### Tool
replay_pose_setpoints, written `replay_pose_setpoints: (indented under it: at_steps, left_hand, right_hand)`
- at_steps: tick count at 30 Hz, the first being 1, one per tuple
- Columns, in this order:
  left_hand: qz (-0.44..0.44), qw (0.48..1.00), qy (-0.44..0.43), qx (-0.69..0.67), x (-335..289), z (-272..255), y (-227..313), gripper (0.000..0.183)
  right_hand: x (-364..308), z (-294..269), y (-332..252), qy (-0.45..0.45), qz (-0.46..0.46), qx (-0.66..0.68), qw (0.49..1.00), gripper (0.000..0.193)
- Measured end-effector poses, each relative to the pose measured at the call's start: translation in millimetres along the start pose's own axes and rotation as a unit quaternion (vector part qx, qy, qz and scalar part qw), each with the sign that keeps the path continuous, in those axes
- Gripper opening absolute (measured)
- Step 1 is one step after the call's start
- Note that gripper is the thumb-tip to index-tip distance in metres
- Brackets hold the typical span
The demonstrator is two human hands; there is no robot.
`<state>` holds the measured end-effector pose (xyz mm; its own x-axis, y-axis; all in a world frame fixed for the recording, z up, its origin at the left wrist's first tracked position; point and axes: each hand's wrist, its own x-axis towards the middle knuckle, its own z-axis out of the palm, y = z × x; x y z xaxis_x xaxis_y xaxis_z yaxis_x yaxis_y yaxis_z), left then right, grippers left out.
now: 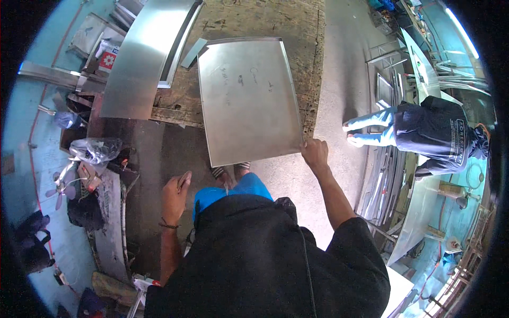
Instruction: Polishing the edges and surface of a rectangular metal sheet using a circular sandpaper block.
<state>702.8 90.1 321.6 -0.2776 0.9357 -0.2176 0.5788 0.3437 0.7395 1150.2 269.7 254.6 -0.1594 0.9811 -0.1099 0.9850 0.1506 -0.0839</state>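
— What's biggest in view?

— A worn wooden workbench (297,32), with a long curved metal sheet (143,53) lying along its left part, overhanging the near edge.

— And the flat panel?

— A rectangular sheet-metal panel (249,100) with turned-up edges rests on the bench and sticks out past its near edge, above the person's sandalled feet.

— Who else is there?

— Another person (424,135), bent over, well apart on the right by leaning metal sheets.

— The hands?

— The right hand (315,153) grips the panel's near right corner. The left hand (175,193) hangs free of the panel, fingers curled around a thin pencil-like object (185,179); I can't tell exactly what it is.
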Motion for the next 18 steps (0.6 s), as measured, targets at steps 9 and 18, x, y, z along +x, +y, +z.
replay_pose_setpoints:
  at_steps: [9,18]
  left_hand:
    - [0.003,1.0,-0.013,0.019,-2,-3,-3,0.033]
    - [-0.127,0.989,-0.056,0.049,-3,-19,13,0.032]
  right_hand:
    - [26,-14,-3,0.071,0.011,0.037,0.997,0.022]
    - [60,5,3,0.06,0.002,0.045,0.997,0.023]
